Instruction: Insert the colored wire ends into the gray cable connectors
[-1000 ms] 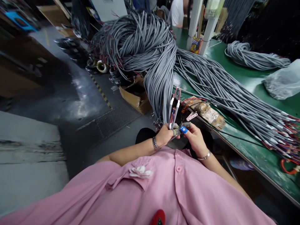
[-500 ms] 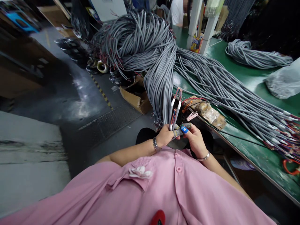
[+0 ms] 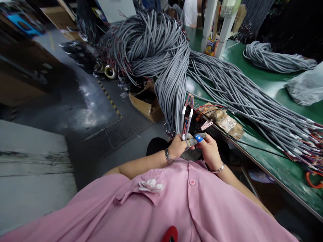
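Grey round-sheathed plastic cables [image 3: 182,121] jut forward from the closed grip of the left hand [image 3: 177,147], beside the green tabletop [image 3: 264,80]. Left of them, one open brown cardboard box [image 3: 141,107] has a dark interior, contents unclear. Three cable ends show, two long, one shorter, white-banded, with thin coloured wires protruding. The right hand [image 3: 211,152], blue at the thumb tip, pinches; on what, I cannot tell.

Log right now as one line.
Left hand: gripping grey cables | Right hand: close beside, blue thumb cover | Green bench: cable bundle
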`<state>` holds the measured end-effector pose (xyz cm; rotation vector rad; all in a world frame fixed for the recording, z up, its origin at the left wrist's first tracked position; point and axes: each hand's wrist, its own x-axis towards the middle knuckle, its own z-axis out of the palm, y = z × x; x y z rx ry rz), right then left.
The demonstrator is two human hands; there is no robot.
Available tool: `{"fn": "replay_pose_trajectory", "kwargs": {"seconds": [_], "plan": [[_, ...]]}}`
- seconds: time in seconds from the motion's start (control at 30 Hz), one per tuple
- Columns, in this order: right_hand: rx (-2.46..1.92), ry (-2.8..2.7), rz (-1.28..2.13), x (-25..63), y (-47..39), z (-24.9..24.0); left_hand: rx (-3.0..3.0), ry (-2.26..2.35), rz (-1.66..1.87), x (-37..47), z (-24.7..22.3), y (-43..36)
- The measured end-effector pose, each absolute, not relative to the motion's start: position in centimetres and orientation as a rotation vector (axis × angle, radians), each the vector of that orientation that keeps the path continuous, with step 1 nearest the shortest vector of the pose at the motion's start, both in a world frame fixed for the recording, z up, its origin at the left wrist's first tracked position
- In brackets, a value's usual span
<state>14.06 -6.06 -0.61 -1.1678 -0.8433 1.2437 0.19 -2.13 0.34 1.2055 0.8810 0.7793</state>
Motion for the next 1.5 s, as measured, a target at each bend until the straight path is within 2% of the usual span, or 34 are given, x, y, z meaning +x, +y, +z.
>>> {"fn": "replay_pose_trajectory", "kwargs": {"seconds": [1.23,1.5], "plan": [[-1.212,-0.88,1.201,14.8,-6.8,-0.7,1.162,0.898,0.862,0.3,-0.7,-1.8],[-1.138,-0.843,1.26,16.4,-6.6,-2.7,1.04,0.888,0.838,0.3,-0.3,-0.4]]}}
